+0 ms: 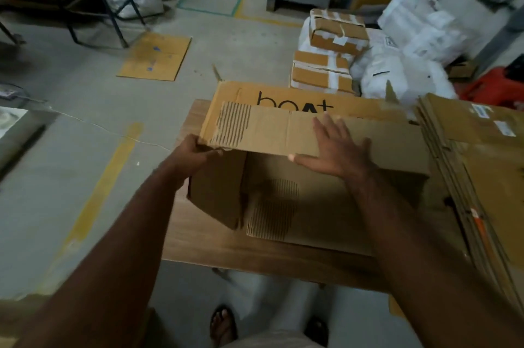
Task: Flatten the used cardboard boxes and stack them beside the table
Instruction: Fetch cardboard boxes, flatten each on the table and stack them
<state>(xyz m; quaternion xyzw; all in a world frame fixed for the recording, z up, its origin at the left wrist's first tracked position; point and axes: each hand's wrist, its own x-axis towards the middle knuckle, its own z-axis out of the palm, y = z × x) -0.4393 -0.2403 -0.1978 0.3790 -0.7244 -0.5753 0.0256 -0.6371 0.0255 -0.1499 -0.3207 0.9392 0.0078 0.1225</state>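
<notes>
On the wooden table [198, 242] lies a cardboard box [283, 200] printed with a dark logo, partly collapsed, its open end toward the person. Left hand [190, 153] grips the left corner of the top flap [269, 132], fingers curled round the edge; right hand [337, 149] lies flat on that flap with fingers spread and straight, pressing down. I judge the flattening step to be midway: the box still holds some depth, so the next move likely calls for pushing the flap and upper panel down until the sides fold, then carrying it to a pile. To the right a stack of flattened boxes [476, 166] rests at the table's edge, cut off by the frame, so its full height is unclear. Whether it stands on the table or beside it is hard to tell. The box's far side and underside are hidden, and the logo is partly covered by the flap
</notes>
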